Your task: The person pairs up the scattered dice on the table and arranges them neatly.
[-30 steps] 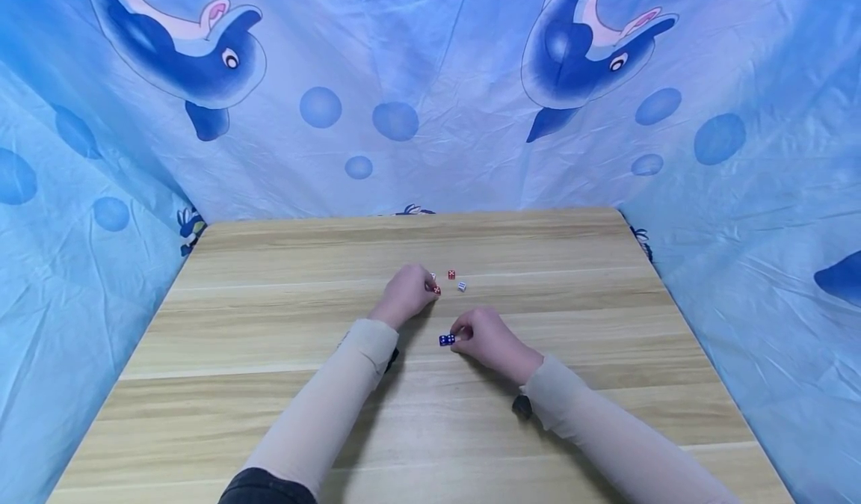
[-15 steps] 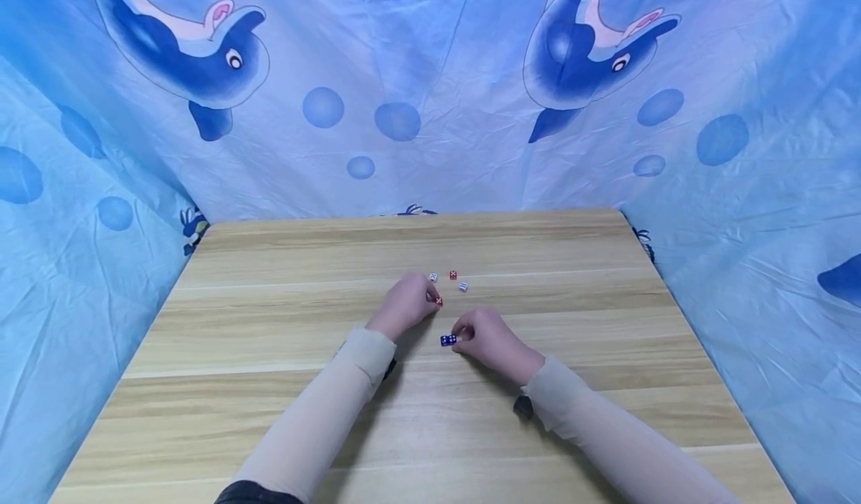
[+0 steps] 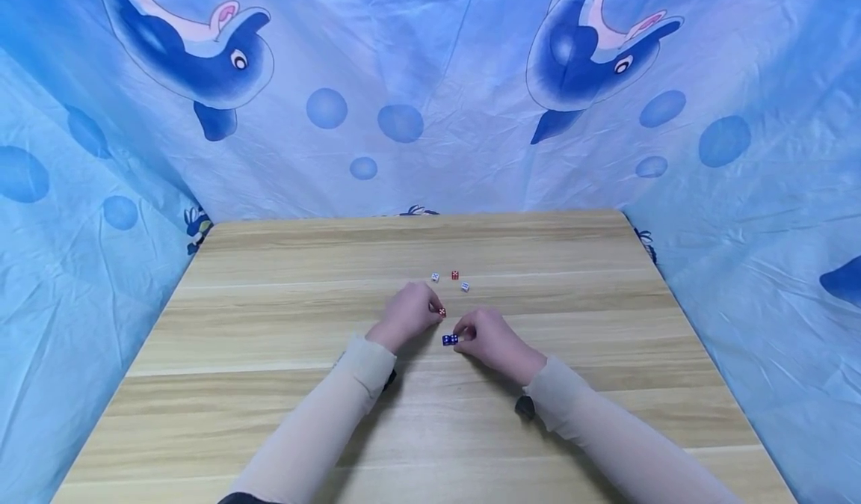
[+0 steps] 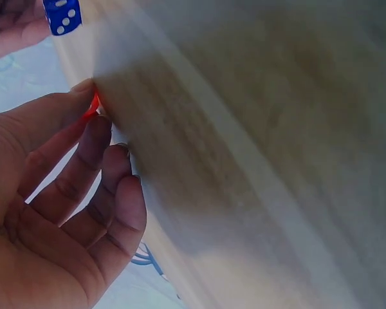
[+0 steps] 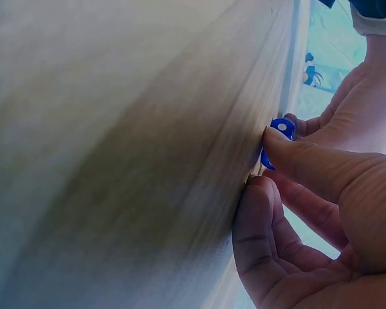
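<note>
In the head view, my left hand (image 3: 408, 313) pinches a red die (image 3: 442, 312) between thumb and finger, just beyond the blue dice. Only a sliver of that red die (image 4: 93, 105) shows past the thumb in the left wrist view. My right hand (image 3: 494, 343) holds the nearer end of a pair of blue dice, side by side, its thumb and index finger at the right die (image 3: 454, 339). The left blue die (image 3: 446, 340) sticks out toward the left. In the right wrist view, the thumb partly covers the blue dice (image 5: 283, 128).
Farther back on the wooden table (image 3: 282, 265) lie a red die (image 3: 454, 274), a white die (image 3: 435, 277) and another white die (image 3: 465, 287), close together. A blue dolphin-print cloth (image 3: 464, 167) hangs behind the table and along both sides.
My left hand has drawn the red die back from the far dice, toward the blue pair, uncovering a white die. The right hand has stayed in place with the blue dice.
</note>
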Demonstrator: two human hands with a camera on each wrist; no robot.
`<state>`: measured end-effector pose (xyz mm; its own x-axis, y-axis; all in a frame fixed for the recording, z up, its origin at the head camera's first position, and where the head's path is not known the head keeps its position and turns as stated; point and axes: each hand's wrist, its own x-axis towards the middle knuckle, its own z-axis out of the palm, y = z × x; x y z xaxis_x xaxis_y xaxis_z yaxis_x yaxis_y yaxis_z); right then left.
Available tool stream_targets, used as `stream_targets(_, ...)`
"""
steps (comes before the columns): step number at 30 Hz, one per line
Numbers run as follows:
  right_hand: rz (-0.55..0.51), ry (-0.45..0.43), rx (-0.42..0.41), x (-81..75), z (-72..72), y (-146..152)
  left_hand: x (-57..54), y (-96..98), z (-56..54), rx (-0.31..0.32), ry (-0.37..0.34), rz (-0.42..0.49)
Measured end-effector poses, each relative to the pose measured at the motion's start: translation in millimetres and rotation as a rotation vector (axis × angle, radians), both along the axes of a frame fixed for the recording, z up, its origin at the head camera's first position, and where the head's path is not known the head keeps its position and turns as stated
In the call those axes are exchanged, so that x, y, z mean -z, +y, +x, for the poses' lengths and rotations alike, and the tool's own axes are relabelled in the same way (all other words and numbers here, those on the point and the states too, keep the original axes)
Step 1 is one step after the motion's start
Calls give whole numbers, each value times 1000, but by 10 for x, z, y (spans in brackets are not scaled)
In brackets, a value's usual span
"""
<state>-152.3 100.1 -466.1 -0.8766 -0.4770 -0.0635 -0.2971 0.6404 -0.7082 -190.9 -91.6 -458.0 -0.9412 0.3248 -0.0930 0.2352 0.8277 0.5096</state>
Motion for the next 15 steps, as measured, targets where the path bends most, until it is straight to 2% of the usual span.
stream_targets(9,4,-16,5,-9,-8,-2,-3,10,58,23,13,-12)
stream_targets(15,1,8,-5,-6,7,-9,4,3,85,21,12,-6)
